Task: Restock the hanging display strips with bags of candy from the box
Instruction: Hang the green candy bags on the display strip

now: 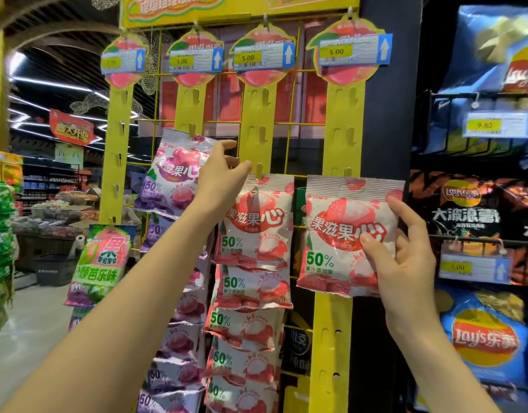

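Four yellow hanging strips hang on a wire rack; the third strip carries a column of pink-and-white lychee candy bags, topmost bag. My right hand grips another pink-and-white candy bag by its right side and holds it against the fourth strip, bag top at a hook. My left hand reaches up between the second and third strips, fingers curled at the top edge of the topmost hung bag, beside a purple candy bag on the second strip. The box is out of view.
The first strip holds a green guava bag low down. Chip bags fill a black wire shelf at right with price tags. Price labels top each strip. An aisle floor and produce stands lie at left.
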Tool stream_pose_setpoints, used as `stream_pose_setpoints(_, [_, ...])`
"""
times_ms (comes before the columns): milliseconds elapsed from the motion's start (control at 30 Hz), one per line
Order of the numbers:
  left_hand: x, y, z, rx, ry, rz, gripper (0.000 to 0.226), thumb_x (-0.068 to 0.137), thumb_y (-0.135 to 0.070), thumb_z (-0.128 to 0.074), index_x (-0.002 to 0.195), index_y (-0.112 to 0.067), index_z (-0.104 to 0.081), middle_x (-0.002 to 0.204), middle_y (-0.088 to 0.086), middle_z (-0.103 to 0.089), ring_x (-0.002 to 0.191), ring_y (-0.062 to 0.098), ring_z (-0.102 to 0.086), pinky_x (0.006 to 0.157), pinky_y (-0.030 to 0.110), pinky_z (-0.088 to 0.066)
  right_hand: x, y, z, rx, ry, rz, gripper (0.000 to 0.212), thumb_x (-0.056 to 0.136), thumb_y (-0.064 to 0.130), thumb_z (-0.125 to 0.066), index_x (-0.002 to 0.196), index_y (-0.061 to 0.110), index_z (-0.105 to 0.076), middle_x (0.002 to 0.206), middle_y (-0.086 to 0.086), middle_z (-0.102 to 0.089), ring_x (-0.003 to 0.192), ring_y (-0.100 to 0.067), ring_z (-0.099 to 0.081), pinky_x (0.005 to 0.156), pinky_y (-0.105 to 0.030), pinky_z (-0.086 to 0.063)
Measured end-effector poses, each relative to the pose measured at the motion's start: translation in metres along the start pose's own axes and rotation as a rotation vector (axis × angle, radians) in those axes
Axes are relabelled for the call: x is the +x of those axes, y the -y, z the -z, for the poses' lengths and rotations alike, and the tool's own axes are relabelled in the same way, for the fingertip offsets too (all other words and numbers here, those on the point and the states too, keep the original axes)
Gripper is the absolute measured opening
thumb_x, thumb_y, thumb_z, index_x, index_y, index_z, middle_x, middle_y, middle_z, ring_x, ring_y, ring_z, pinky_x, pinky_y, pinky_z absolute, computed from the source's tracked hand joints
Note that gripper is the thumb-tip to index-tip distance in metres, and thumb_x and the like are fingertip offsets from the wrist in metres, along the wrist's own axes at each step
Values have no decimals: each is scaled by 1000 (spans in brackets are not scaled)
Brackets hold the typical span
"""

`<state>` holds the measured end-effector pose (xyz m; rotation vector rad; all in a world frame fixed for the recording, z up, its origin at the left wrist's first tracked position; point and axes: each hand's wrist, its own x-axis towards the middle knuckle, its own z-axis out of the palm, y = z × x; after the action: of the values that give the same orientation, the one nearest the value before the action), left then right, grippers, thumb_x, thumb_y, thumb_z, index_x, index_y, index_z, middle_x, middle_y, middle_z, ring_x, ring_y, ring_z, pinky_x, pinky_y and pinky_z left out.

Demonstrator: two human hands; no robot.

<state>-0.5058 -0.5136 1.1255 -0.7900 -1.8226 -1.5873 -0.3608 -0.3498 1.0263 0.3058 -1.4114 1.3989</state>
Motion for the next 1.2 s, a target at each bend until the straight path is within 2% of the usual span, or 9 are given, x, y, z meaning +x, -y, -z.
stream_pose_setpoints(200, [20,-15,6,116,-11,-88,37,92,-15,-52,128,-12,-48,100,4,-56,88,17,-53,78,27,-42,15,7,-19,-20,56,37,45,90,3,-56,108,43,-48,122,-4,-58,100,-11,-65,65,-18,-55])
stream_pose_setpoints(367, [41,-25,12,46,22,-85,27,92,-13,-48,119,-15,-52,106,9,-61,84,22,-57,79,39,-51,36,10,-48,-144,82,100,43,80,25,-60,112,49,-46,130,3,-54,118,-16,-55,94,-47,-50])
stream_pose_setpoints(467, [50,-30,16,7,69,-67,26,94,-13,-46,119,-14,-52,102,11,-60,85,22,-57,82,44,-52,52,8,-67,-176,93,100,47,81,23,-61,124,38,-46,129,10,-52,120,-14,-53,95,-46,-50])
stream_pose_setpoints(633, [61,-32,21,9,113,-92,29,97,-12,-43,125,-14,-50,86,-3,-53,73,11,-54,67,26,-47,72,1,-94,-180,121,45,51,85,18,-61,131,30,-44,131,6,-51,117,-15,-55,91,-44,-53])
stream_pose_setpoints(733, [64,-28,24,15,136,-119,29,97,-12,-43,125,-15,-51,94,4,-57,79,16,-56,73,32,-49,81,-3,-107,-202,102,30,51,87,13,-59,133,28,-43,131,6,-51,116,-14,-55,93,-42,-52])
stream_pose_setpoints(833, [67,-23,25,10,152,-132,30,97,-12,-42,124,-17,-52,96,9,-57,84,21,-56,75,34,-49,88,-4,-114,-223,91,28,53,87,13,-59,136,27,-43,129,9,-50,108,-4,-54,89,-23,-53])
stream_pose_setpoints(900, [70,-20,25,18,151,-152,31,96,-11,-43,124,-17,-53,86,4,-55,75,16,-54,64,19,-46,91,-2,-118,-218,98,6,54,89,9,-57,138,26,-42,124,10,-50,91,4,-54,70,-8,-50])
stream_pose_setpoints(1000, [72,-18,25,35,157,-173,33,95,-10,-43,126,-18,-53,76,-4,-50,62,6,-45,48,9,-37,90,0,-120,-231,79,-36,55,89,8,-56,139,25,-41,119,10,-49,76,9,-52,57,-4,-46])
stream_pose_setpoints(1200, [70,-12,26,-16,198,-203,39,92,-11,-52,130,-21,-50,75,-7,-54,58,2,-50,46,8,-40,79,5,-122,-363,61,-68,57,90,10,-56,142,24,-38,138,5,-47,92,7,-51,65,4,-36])
